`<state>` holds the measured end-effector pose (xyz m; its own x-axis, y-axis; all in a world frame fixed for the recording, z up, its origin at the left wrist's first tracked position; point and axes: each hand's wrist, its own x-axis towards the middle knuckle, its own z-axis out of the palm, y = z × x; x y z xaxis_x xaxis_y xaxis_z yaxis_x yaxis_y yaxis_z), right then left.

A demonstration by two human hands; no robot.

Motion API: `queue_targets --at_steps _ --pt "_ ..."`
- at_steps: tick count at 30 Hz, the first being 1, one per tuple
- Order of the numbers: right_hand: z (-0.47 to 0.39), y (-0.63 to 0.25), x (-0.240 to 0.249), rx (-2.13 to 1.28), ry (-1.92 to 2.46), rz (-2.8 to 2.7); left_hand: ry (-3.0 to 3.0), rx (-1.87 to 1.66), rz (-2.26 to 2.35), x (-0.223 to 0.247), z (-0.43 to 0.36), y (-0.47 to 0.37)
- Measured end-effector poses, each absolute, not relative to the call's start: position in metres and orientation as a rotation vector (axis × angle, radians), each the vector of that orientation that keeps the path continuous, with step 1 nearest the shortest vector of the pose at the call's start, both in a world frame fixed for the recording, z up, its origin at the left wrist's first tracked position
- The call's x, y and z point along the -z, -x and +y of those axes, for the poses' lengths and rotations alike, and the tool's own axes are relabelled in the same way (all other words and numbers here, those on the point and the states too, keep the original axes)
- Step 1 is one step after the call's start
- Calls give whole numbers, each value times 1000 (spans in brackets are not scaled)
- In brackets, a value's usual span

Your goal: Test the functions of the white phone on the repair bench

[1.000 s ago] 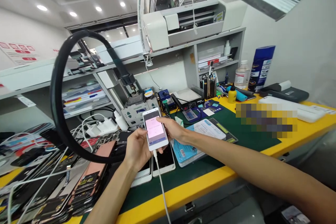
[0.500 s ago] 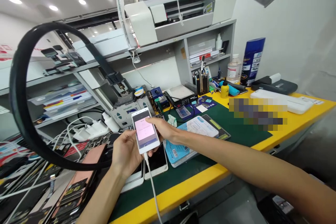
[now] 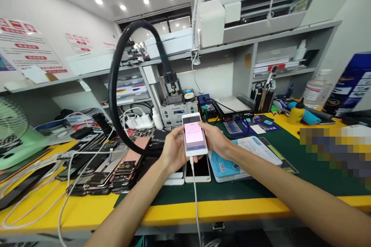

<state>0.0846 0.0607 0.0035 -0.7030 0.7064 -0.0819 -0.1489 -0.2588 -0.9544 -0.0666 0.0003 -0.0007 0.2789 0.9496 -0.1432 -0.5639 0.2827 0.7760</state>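
Observation:
A white smartphone (image 3: 196,147) with a lit pink screen is held upright and tilted back, its face towards me. My left hand (image 3: 173,149) is wrapped round its left side. From the right, my right hand (image 3: 215,139) grips the other edge, thumb near the upper screen and fingers behind. A white charging cable (image 3: 195,191) is plugged into the bottom of the phone and hangs over the table's front edge. Under my hands lie another white-framed phone (image 3: 205,170) and, partly hidden, a further white device (image 3: 175,180). The text on the screen is too small to read.
Stacked phone parts (image 3: 124,175) and loose white cables lie to the left, near a green fan (image 3: 17,135). A black hose (image 3: 113,96) arcs up from a grey station (image 3: 174,114). Blue-and-white packets (image 3: 246,148) lie right on the green mat (image 3: 290,185).
My view has swung left, bringing the fan and wall posters into sight. Both hands still hold the phone; the right thumb has moved off the screen's middle towards its edge.

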Motion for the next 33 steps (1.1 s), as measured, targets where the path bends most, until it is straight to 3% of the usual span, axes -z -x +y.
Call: queue_targets --at_steps 33 --pt "61 -77 8 -2072 653 -1342 -576 -1259 676 15 2 59"
